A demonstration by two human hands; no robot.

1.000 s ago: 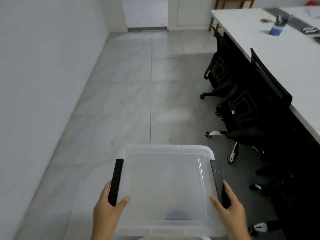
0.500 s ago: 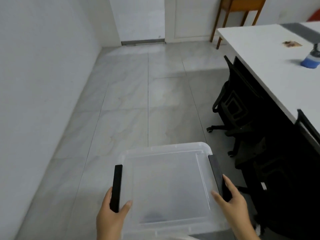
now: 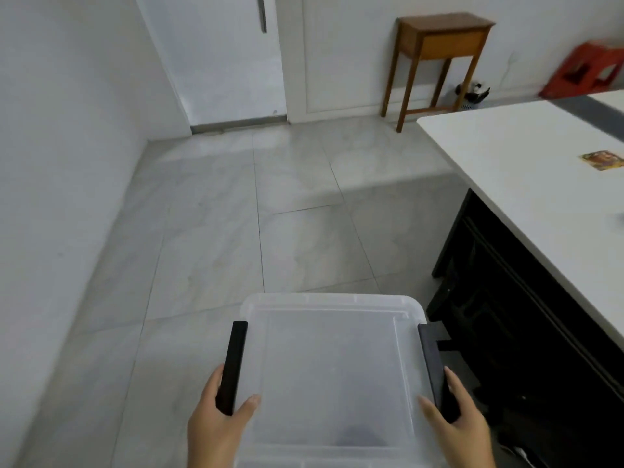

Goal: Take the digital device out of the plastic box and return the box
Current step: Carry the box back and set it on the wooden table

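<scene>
- The person is carrying the box in front of the body, lid still on, and both hands are gripping it.
- The left hand is wrapping around the near end of the left latch, thumb lying on the lid, fingers curling under the rim.
- The right hand is holding the right latch the same way, thumb on the lid.
- A dark blur, probably the device, is showing through the cloudy lid at the near edge of the box, between the two hands and somewhat closer to the right one; its shape and long axis are too blurred to tell.
- The box itself is running its length away from the person, with the black latches along its left and right sides.
- The tabletop is lying ahead and to the right, so the right hand is the nearer one to it; my guess is the box is heading there to be set down and unlatched.
- That surface is white and mostly bare, with a small card lying far from the near corner.
- The floor is pale tile, open ahead.
- A door and a wooden stand are standing at the far wall, and a red stool is sitting beyond the tabletop.
</scene>
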